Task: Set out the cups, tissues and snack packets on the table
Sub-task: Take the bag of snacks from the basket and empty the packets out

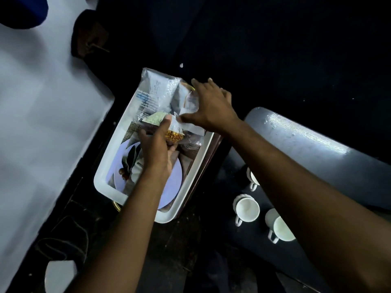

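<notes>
A white tray (101, 178) with a printed picture on its floor sits in the middle of the view. At its far end lies a large silvery packet (155, 87). My left hand (155, 149) grips a small clear snack packet (174, 135) with orange-yellow contents above the tray. My right hand (211, 106) pinches the clear top of a packet (190, 100) just beyond it. Three white cups stand on a dark grey surface to the right: one (246, 209), a second (278, 226), and a third (252, 179) mostly hidden by my right forearm.
A pale grey surface (42, 123) fills the left side. The dark grey surface (306, 144) under the cups has a rounded shiny edge. A dark brown object (88, 34) lies at the upper left. The floor around is dark, with cables (63, 235) at the lower left.
</notes>
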